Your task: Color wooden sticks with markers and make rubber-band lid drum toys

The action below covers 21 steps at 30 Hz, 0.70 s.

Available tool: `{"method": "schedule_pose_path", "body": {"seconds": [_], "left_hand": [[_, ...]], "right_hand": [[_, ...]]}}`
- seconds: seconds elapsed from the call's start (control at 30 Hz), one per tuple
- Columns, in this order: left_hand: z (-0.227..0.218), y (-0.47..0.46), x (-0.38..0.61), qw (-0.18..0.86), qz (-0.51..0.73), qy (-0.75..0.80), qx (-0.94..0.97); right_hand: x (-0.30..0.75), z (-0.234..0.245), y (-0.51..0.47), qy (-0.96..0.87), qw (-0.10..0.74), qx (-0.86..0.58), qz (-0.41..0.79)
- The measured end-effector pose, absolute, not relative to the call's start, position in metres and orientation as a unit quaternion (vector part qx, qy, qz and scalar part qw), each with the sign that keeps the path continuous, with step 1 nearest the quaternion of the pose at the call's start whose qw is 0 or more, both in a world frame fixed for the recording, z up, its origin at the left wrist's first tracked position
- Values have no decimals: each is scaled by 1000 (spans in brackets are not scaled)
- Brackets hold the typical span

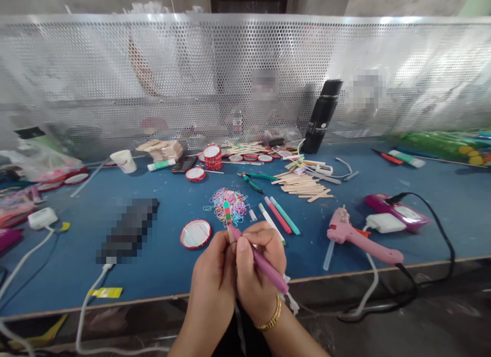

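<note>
Both hands meet near the table's front edge. My left hand (215, 270) pinches a wooden craft stick (227, 214) that points away from me, its far end coloured in green and red bands. In my right hand (261, 265) is a purple marker (270, 270), its tip against or very close to the stick; the exact contact is hard to see. Just beyond lies a heap of pastel rubber bands (233, 201). A red-rimmed round lid (195, 233) rests to the left. Right of the hands are a white-capped marker (270, 221), a red marker (278, 215) and a teal marker (286, 216).
A pink glue gun (364, 242) and its cables lie at right. Behind are loose craft sticks (301, 185), teal pliers (255, 180), a black bottle (322, 116) and stacked lids (213, 157). A phone (128, 231) on a white cable lies left. Perforated metal (172, 65) closes the back.
</note>
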<state>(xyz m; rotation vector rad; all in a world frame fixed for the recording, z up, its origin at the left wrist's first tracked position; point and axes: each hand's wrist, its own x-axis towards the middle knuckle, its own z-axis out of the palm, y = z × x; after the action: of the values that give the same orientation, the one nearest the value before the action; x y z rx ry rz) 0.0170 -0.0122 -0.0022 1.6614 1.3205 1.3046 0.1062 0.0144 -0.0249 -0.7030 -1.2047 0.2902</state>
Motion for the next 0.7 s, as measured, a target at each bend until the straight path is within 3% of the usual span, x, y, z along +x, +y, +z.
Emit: {"method": "schedule_pose_path", "body": {"seconds": [0.7], "left_hand": [[-2, -12, 18, 308, 497, 508, 633]], "right_hand": [[107, -28, 14, -544, 762, -321, 145]]}}
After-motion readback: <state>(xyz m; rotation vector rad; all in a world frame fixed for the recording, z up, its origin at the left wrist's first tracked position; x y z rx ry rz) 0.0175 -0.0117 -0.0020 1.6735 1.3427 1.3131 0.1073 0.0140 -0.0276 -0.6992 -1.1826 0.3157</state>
